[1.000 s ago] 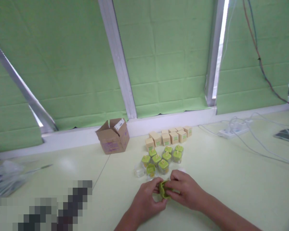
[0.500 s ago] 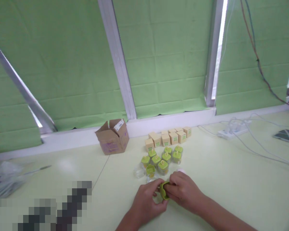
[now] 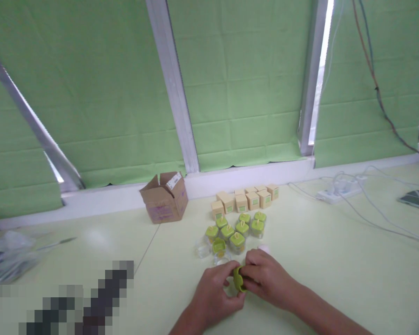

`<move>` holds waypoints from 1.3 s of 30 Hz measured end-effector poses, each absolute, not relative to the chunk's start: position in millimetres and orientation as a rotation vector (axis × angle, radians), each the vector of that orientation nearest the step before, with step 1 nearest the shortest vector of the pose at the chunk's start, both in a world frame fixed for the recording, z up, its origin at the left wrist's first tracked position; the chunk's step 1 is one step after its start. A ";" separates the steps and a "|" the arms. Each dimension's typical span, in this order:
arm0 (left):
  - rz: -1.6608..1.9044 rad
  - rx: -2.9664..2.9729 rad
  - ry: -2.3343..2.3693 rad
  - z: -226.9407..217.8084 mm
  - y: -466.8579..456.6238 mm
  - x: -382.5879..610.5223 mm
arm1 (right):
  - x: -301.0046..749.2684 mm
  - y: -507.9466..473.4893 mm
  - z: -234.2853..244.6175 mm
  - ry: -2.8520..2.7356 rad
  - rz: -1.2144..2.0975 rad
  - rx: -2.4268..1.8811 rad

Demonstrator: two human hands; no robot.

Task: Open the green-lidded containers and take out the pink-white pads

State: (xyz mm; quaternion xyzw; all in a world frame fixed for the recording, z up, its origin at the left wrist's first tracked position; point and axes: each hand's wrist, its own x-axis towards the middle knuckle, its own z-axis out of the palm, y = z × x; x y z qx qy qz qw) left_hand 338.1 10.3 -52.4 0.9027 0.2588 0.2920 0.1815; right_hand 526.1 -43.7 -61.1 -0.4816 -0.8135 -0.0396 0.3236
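Observation:
Between thumb and fingers, my left hand (image 3: 212, 293) grips a small green lid (image 3: 237, 279) by its edge, tilted on its side. My right hand (image 3: 270, 280) is closed with its fingertips at the lid's hollow side; whether they pinch anything else there is hidden. Just beyond the hands, several small clear jars with green lids (image 3: 236, 240) stand in a cluster. An upturned green lid (image 3: 219, 246) lies at its near left. Clear open jars (image 3: 203, 250) sit beside that one. Something pale pink (image 3: 264, 249) is partly covered by my right hand.
Several small tan boxes (image 3: 241, 203) stand in rows behind the jars. An open cardboard box (image 3: 165, 200) is at the back left. A power strip (image 3: 342, 190) with white cables lies at the right, plastic bags (image 3: 10, 256) at the far left.
The green lid has turned slightly in my fingers, showing more of its outer side. Both hands stay in nearly the same place; the view has shifted slightly.

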 end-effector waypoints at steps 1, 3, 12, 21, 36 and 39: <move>0.819 2.550 0.727 -52.0 9.8 338.6 | 526.6 -43.5 -62.2 -2.131 -0.094 -1.265; 0.818 2.547 0.733 -51.6 9.3 339.0 | 527.3 -43.1 -63.7 -2.116 -0.107 -1.266; 0.889 2.576 0.731 -53.4 11.2 337.3 | 524.7 -44.4 -54.7 -2.103 -0.112 -1.278; 0.870 2.636 0.716 -51.3 7.6 338.3 | 524.2 -44.1 -61.3 -2.099 -0.028 -1.270; 0.813 2.608 0.721 -49.8 8.9 339.3 | 525.0 -41.3 -60.2 -2.151 -0.376 -1.238; 0.776 2.633 0.734 -49.7 9.2 338.8 | 525.0 -42.0 -60.3 -2.207 -0.391 -1.221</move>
